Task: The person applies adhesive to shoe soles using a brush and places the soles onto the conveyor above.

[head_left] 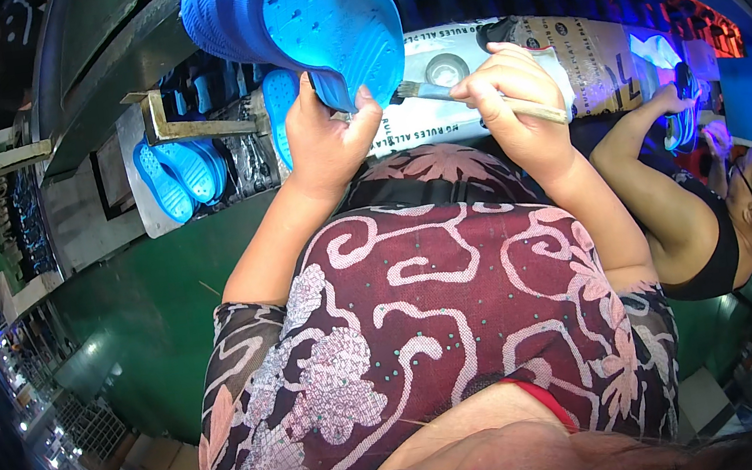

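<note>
Dark printed lettering runs along the white sheet (427, 122) between the 2 hands. The shoe (337, 24) is bright blue, ridged and speckled, above the left hand (320, 142), whose thumb and fingers pinch its lower edge. The right hand (516, 100) grasps a brush (439, 91), bristles just beside the shoe.
</note>
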